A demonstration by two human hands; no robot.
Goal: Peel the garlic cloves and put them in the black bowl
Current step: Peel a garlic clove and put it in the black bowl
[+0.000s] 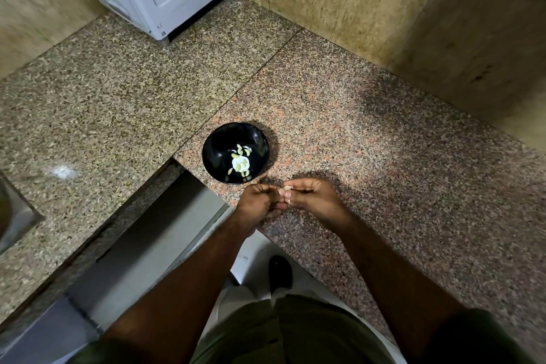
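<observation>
head view: left hand (260,204) and right hand (313,198) meet at 6 o'clock, fingers of both curled and pinching one garlic clove (287,188); black bowl (212,154), just beyond at 12 o'clock on the granite counter (384,156), holds peeled cloves (240,164)
</observation>
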